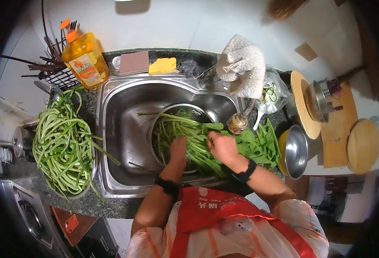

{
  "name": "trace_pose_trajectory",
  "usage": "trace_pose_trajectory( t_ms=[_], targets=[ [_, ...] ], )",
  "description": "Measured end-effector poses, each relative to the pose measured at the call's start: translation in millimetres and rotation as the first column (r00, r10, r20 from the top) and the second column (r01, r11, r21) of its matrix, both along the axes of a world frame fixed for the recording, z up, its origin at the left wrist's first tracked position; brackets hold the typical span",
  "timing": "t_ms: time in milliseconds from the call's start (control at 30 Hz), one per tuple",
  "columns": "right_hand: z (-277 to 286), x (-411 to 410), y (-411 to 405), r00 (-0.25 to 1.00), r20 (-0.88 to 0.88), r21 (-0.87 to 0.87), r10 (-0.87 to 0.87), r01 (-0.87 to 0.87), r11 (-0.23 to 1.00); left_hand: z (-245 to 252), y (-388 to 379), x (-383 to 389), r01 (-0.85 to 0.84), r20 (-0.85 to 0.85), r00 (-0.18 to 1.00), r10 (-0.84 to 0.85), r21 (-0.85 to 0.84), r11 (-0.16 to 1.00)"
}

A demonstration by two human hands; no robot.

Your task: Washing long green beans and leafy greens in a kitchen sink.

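Observation:
A bunch of long-stemmed leafy greens [195, 145] lies across a round metal bowl [205, 111] in the stainless steel sink [125, 129]. The stems are in the bowl, and the leaves spread right onto the counter. My right hand [223, 148] is closed around part of the bunch near the bowl's right side. Against the stems over the bowl is my left hand [178, 150]; its fingertips are hidden, so its hold cannot be made out. Water shows among the stems. One loose stem [136, 165] rests on the sink floor, left of the bowl.
Long green beans [67, 148] heap up on the left counter. Behind the sink stand an orange pump bottle [86, 61], a yellow sponge [162, 66] and a towel [241, 64] draped by the faucet [237, 122]. A steel bowl [296, 151] and wooden boards [337, 138] are at right.

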State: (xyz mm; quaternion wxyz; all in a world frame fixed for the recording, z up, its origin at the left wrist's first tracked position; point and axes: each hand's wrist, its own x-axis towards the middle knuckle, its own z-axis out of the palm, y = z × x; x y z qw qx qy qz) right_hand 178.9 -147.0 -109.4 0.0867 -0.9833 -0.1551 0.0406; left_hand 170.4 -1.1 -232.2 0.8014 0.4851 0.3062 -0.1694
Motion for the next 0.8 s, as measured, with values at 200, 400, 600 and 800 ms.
trace_pose_trajectory(
  t_ms=[200,400,600,800],
  targets=[
    [25,-22,-9,0.959,-0.219,0.251,-0.179,0.233,0.940,19,-20,5,-0.054,-0.141,0.990,-0.002,-0.396,0.917],
    [36,-13,-34,0.886,-0.448,0.070,-0.117,0.166,0.984,26,-18,-6,-0.012,-0.114,0.993,-0.040,-0.420,0.908],
    [30,13,-26,0.938,-0.301,0.168,-0.171,0.229,0.959,27,-16,-8,0.110,0.077,0.994,-0.083,-0.507,0.855],
    [3,15,3,0.919,-0.394,0.083,-0.013,0.050,0.995,26,-20,-9,0.110,-0.046,0.989,-0.143,-0.424,0.899]
  ],
)
